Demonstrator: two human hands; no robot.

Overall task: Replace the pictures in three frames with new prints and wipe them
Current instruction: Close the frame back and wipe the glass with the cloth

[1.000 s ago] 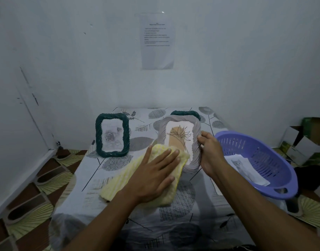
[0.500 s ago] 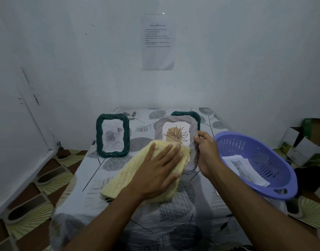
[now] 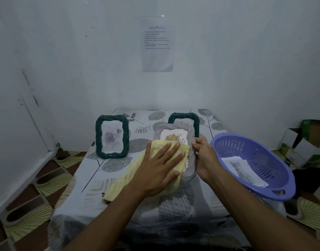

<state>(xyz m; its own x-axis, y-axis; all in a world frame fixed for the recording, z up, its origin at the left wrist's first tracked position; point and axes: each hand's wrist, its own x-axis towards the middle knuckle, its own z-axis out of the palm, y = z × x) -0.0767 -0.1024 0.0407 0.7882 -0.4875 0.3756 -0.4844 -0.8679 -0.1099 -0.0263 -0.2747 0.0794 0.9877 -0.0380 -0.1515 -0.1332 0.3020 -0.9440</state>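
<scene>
- Grey frame [image 3: 190,167] leans back near the middle of the table; the right hand [image 3: 205,160] grips its right edge, fingers curled round the rim.
- The left hand [image 3: 159,171] lies flat with its fingers straight and spread, pressing a yellow cloth [image 3: 123,183] onto the lower front of the frame.
- The cloth is waffle-textured and trails left and nearer onto the leaf-patterned tablecloth [image 3: 86,189].
- The frame's rim is ribbed and wavy; above the cloth its print shows a tan and dark plant drawing.
- A purple basket [image 3: 246,147], round slotted plastic, tilts just right of the right hand; a cat print [image 3: 240,171] lies inside.
- A green frame [image 3: 98,136] with a rope-twist rim stands upright at far left, holding a pale rose picture.
- A second green frame [image 3: 193,120] stands right behind the grey one, mostly hidden.
- A printed sheet [image 3: 157,44] hangs on the far wall, its text too small to read.
</scene>
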